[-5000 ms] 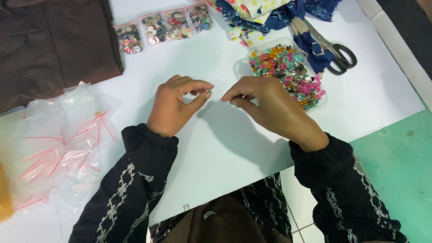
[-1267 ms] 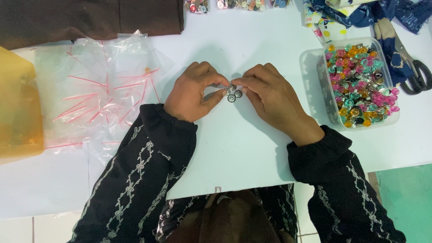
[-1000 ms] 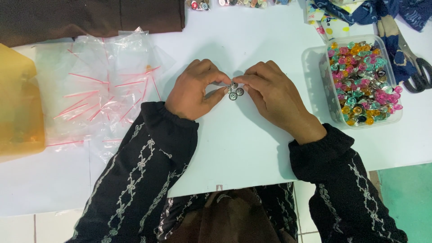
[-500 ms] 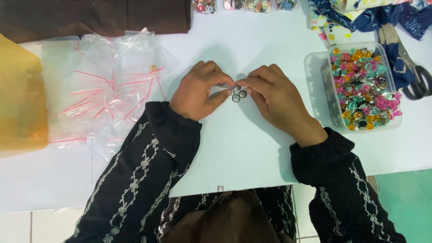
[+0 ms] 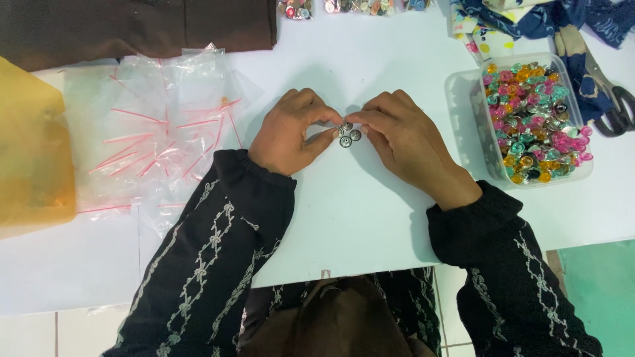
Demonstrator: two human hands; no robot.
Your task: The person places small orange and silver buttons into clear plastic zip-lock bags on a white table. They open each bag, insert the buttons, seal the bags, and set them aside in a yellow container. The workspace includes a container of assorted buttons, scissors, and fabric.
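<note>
Right now both hands pinch small silver buttons [image 5: 348, 133] at the worktop [image 5: 370, 198] centre: left hand [image 5: 291, 132] and right hand [image 5: 403, 142] closed on them, seemingly grouping them; next probably needs a bag [image 5: 152, 139].

The scissors [image 5: 618, 109] were cut off by the right edge, and the small metal buttons [image 5: 347, 132] between the fingertips were too tiny to count.

A pile of clear zip bags [image 5: 152, 139] lies toward the white table's [image 5: 357, 218] left edge, beside yellow plastic [image 5: 30, 165]. Dark brown cloth [image 5: 132, 26] and scissors [image 5: 612, 109] occupy the far corners.
</note>
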